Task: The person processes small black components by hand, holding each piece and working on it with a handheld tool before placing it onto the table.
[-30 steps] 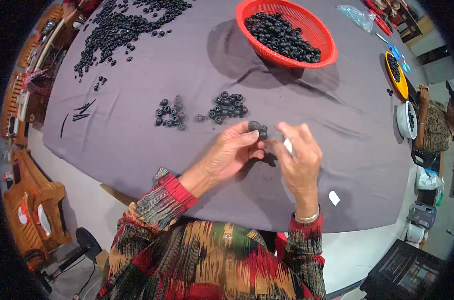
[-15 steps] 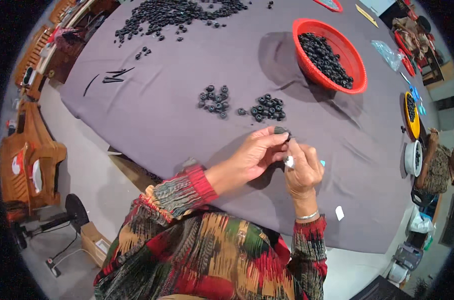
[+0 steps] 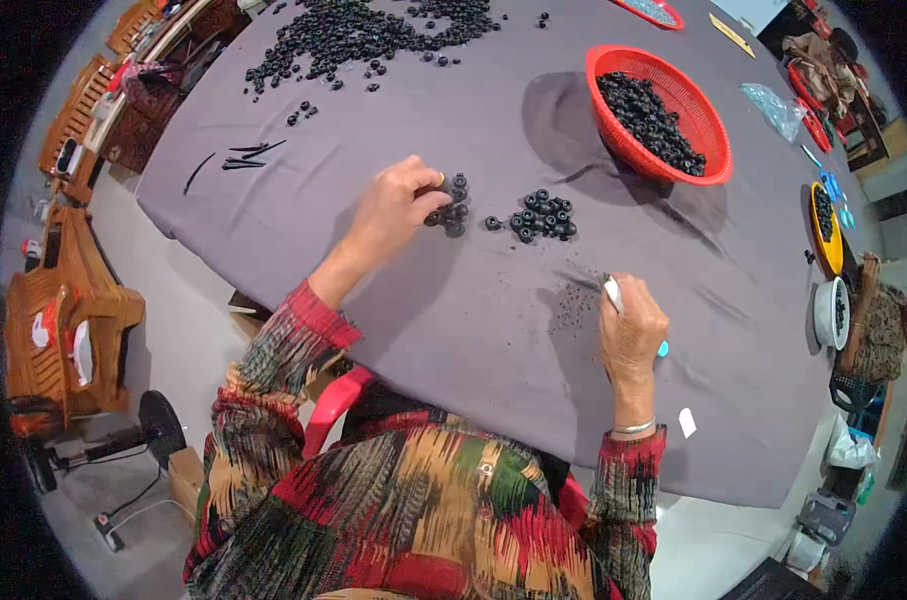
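Observation:
My left hand (image 3: 398, 205) reaches over the left cluster of round black beads (image 3: 459, 212), its thumb and fingers curled down at the beads. What sits between the fingertips is hidden. My right hand (image 3: 633, 325) is closed around a slim tool with a light-blue end (image 3: 663, 348) behind the palm. Something white (image 3: 613, 293) shows at its fingertips, with a small dark point ahead of it. Between the hands lies a second cluster of black beads (image 3: 543, 216), with one bead apart on its left. Fine dark crumbs (image 3: 573, 308) are scattered beside my right hand.
A red plastic basket (image 3: 718, 140) of black beads stands beyond my right hand. Many loose beads (image 3: 343, 40) spread across the far left. Thin black strips (image 3: 243, 160) lie nearer. Along the right edge are a yellow dish (image 3: 831, 255), a white bowl (image 3: 823, 318) and blue scissors (image 3: 833, 190).
My hands have parted from the dark piece they worked on together. The left hand moved left and away to the left bead cluster. The right moved slightly right, uncovering the crumbs.

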Tool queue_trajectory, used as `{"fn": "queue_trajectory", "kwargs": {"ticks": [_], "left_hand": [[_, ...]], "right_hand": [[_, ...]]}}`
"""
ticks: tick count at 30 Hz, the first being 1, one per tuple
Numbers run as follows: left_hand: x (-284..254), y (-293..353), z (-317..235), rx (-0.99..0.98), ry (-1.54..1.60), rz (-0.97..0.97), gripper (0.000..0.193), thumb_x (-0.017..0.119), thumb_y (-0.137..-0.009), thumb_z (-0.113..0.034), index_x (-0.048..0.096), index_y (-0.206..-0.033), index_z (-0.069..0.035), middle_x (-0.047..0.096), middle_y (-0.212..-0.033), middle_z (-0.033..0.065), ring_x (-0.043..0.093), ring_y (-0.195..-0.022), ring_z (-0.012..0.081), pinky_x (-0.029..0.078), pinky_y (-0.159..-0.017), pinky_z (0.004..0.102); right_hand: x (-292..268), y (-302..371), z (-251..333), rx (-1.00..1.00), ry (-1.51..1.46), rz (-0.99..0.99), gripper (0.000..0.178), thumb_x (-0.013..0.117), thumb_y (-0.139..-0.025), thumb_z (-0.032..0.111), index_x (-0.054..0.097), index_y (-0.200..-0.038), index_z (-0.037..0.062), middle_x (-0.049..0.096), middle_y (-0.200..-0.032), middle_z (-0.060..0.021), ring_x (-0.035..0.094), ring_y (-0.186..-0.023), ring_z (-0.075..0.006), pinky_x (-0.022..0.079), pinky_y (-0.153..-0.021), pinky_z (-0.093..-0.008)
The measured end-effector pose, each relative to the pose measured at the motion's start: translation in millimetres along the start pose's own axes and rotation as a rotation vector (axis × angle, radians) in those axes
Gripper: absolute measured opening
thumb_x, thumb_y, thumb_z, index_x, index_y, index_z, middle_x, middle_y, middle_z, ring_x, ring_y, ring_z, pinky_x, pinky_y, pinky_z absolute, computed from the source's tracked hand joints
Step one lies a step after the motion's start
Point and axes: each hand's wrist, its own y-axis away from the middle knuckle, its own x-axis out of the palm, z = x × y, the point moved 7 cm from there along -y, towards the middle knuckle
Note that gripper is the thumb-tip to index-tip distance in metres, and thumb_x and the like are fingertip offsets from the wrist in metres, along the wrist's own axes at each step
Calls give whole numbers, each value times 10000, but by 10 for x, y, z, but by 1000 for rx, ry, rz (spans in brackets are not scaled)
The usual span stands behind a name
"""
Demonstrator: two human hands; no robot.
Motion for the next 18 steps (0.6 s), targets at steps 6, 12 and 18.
{"fn": "queue_trajectory", "kwargs": {"ticks": [6, 12, 18], "left_hand": [[154, 12, -440, 243, -107, -59, 193, 734, -708, -145, 657, -872, -76, 569, -851, 40, 552, -813, 223, 469, -666, 345], [515, 41, -569, 395, -307, 107, 188, 738, -712, -165, 662, -877, -114, 570, -868, 17, 550, -846, 239, 457, -730, 357], [436, -18, -695, 323, -133, 44, 103, 656, -811, -105, 657, -906, -64, 527, -792, 34, 543, -772, 199, 427, -664, 326]], "right_hand": [[-13, -5, -49, -9, 22, -12, 67, 656, -766, 74, 610, -811, 91, 594, -720, -73, 601, -606, -279, 462, -506, -363], [-18, -14, -36, -1, -6, -14, 70, 663, -760, 70, 608, -800, 89, 596, -719, -73, 604, -605, -274, 461, -503, -365], [-62, -22, -51, 48, -27, 39, 106, 666, -759, 15, 617, -851, 33, 604, -748, -115, 602, -639, -296, 471, -560, -362]]}}
